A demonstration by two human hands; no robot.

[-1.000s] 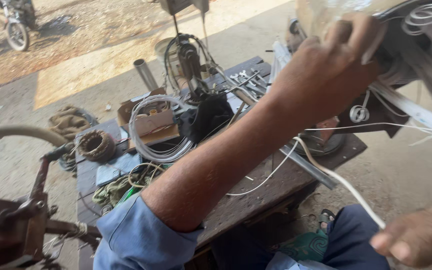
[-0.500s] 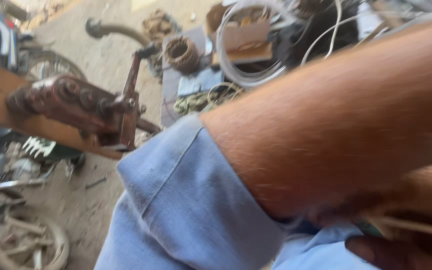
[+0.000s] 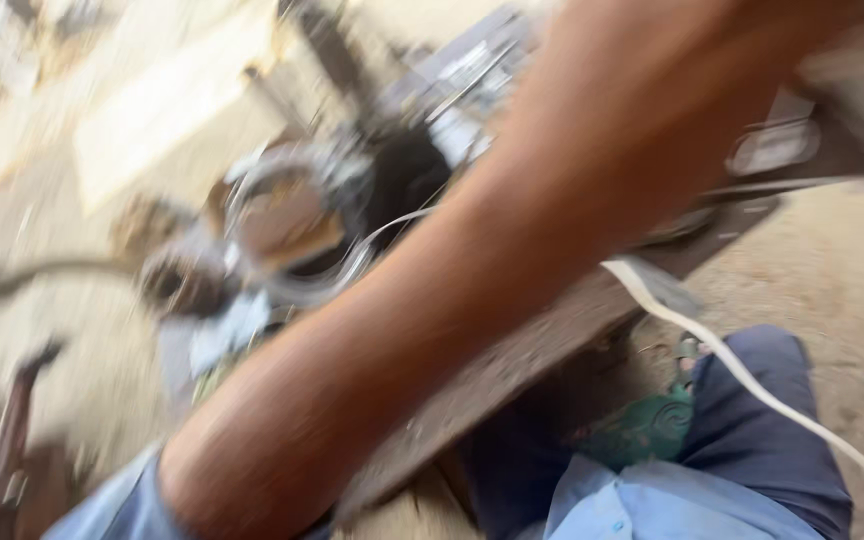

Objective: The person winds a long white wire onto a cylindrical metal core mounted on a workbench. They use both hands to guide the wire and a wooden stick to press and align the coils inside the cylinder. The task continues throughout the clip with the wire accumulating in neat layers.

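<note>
**Forearm reaching across a cluttered workbench**

My left forearm (image 3: 472, 290) crosses the blurred frame toward the upper right; the hand lies beyond the edge, so I cannot tell its grip. No right hand shows. A white cable (image 3: 742, 375) trails off the dark bench (image 3: 552, 335), beside a wire coil (image 3: 292, 220). I judge this a reaching step; steadier footing comes first.

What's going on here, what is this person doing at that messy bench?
The picture is badly blurred. A person's bare left forearm, blue sleeve pushed back, stretches up across a cluttered workbench; the hand itself is out of view past the top edge. Coiled white wire lies on the bench, and a white cable trails down past the person's dark-trousered knee. The right hand is not visible.
</note>
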